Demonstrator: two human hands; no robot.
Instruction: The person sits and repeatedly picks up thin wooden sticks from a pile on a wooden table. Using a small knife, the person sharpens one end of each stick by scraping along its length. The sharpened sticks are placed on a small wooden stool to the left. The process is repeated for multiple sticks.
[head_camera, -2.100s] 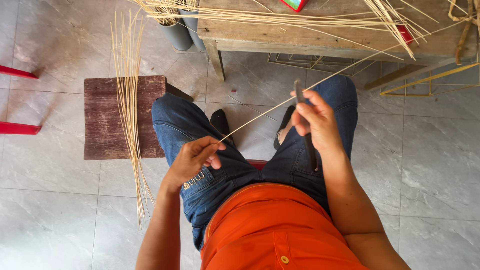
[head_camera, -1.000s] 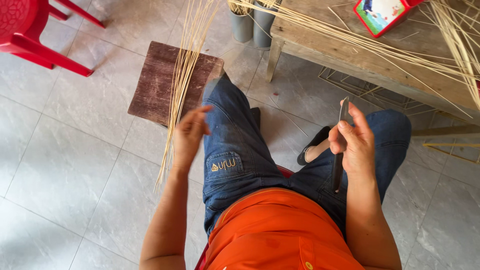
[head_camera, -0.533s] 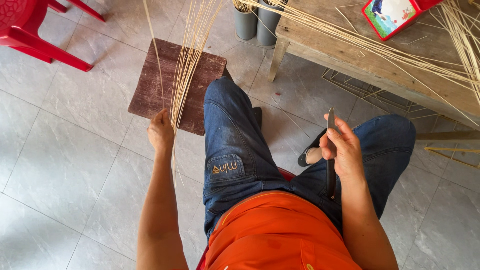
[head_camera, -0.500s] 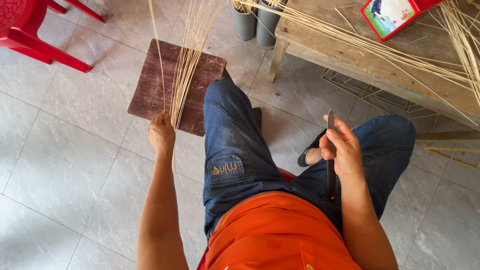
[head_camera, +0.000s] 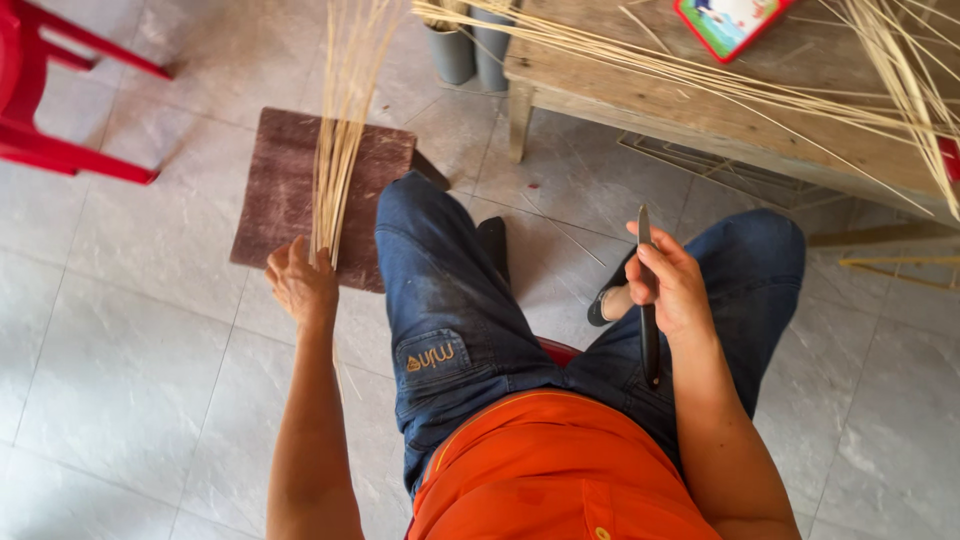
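Compared with half a second ago, the left hand (head_camera: 300, 283) sits a little higher and closer to the bundle of thin pale strips (head_camera: 345, 130), its fingers now spread against the lower ends of the strips rather than curled below them; the right hand (head_camera: 672, 285) has barely shifted.

The bundle runs from the top centre-left of the frame down across the dark brown board (head_camera: 285, 190) on the tiled floor, ending at the left grip, which is loosely released, touching the strips at centre left. The right grip is clenched on a knife (head_camera: 647, 300), blade up, handle down along the wrist, at centre right above the blue-jeaned thigh.

Counted: one knife, one board, one bundle of too many strips to count, two grey cylinders (head_camera: 472, 45) at the top centre, one red chair (head_camera: 60, 110) in the upper left. More strips lie across the wooden surface (head_camera: 720, 110) in the upper right.
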